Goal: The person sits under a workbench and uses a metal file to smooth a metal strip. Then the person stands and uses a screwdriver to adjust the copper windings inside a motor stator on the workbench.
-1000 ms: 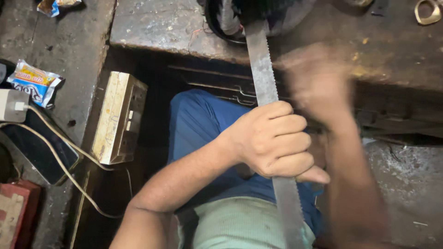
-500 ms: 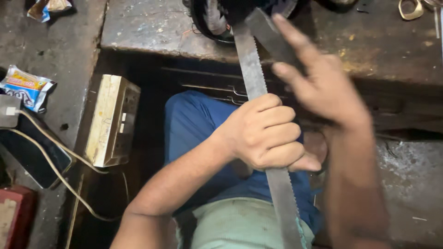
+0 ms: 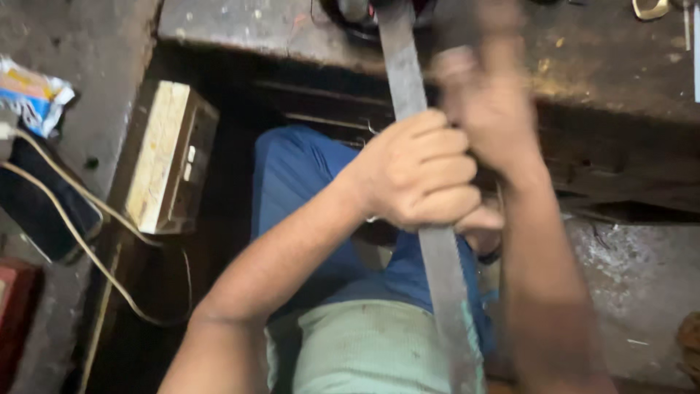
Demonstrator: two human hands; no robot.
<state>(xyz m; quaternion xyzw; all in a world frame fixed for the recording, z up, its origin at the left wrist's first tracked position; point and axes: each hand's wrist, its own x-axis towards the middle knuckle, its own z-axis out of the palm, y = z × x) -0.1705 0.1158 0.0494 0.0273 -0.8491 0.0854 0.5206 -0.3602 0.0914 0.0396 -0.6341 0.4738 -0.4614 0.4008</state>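
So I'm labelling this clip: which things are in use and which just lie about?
In use: left hand gripping the long metal blade; blurred right hand beside the blade; workbench.
Lying about: pale box, cable, wrapper.

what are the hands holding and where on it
The left hand is fisted around the middle of a long flat metal blade. The right hand is motion-blurred beside the blade's upper part; whether it holds anything cannot be told.
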